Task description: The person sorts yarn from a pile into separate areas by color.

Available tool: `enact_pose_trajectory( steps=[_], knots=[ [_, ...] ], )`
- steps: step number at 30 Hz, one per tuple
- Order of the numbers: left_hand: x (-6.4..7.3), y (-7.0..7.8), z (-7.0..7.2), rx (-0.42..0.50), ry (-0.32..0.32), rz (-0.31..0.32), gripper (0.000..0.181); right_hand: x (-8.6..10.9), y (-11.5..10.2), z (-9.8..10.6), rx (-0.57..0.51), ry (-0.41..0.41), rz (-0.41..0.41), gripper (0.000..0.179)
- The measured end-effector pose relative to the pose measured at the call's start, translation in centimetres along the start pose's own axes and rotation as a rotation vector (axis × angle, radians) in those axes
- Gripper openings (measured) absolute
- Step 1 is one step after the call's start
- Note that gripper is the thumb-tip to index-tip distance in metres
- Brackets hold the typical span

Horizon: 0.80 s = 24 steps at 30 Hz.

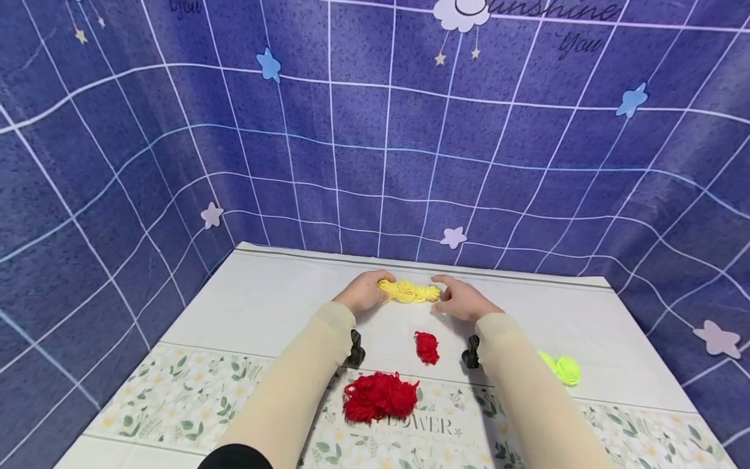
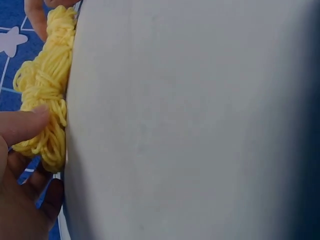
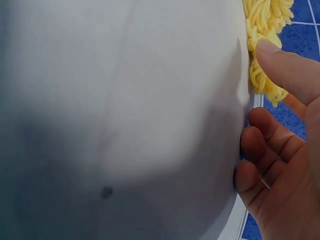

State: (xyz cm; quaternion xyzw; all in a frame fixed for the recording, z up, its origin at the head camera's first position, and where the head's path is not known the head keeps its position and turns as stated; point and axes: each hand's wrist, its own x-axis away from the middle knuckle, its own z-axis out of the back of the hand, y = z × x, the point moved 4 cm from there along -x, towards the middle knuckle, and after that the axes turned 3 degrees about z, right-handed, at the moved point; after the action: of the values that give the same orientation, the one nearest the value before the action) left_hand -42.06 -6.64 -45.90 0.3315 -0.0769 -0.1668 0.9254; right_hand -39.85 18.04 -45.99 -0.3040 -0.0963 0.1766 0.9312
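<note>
A yellow yarn skein [image 1: 408, 291], tied in at several places along its length, lies near the back of the white table. My left hand [image 1: 364, 290] holds its left end; in the left wrist view the thumb [image 2: 25, 125] lies on the strands, with fingers behind them. Around the right end, my right hand [image 1: 463, 299] has its thumb and forefinger spread, with a small gap to the yarn in the head view. The right wrist view has that thumb [image 3: 287, 65] overlapping the skein [image 3: 265, 50], the other fingers bent below it.
A small red yarn bundle [image 1: 426, 347] lies between the forearms, and a larger red yarn heap [image 1: 381, 397] is closer to me. Lime-green yarn [image 1: 567, 370] sits beyond the right forearm, partly hidden. A blue gridded curtain [image 1: 363, 176] hangs behind the table [image 1: 269, 293].
</note>
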Motion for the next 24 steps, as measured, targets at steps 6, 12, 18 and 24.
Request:
enact_pose_trajectory(
  steps=[6, 12, 18, 24],
  knots=[
    [0.7, 0.0, 0.6, 0.011, -0.023, -0.072, 0.054, 0.3, -0.1, 0.1, -0.014, 0.009, 0.013, 0.077],
    [2.4, -0.2, 1.8, 0.011, -0.037, -0.094, 0.058, 1.2, -0.8, 0.6, -0.038, 0.026, 0.086, 0.072],
    [4.4, 0.2, 2.8, -0.029, -0.062, -0.156, 0.062, 2.5, -1.9, 1.2, -0.057, 0.030, 0.141, 0.065],
    [6.7, 1.1, 3.1, -0.037, -0.108, -0.208, 0.065, 3.9, -2.2, 0.7, -0.052, -0.026, 0.154, 0.059]
  ],
)
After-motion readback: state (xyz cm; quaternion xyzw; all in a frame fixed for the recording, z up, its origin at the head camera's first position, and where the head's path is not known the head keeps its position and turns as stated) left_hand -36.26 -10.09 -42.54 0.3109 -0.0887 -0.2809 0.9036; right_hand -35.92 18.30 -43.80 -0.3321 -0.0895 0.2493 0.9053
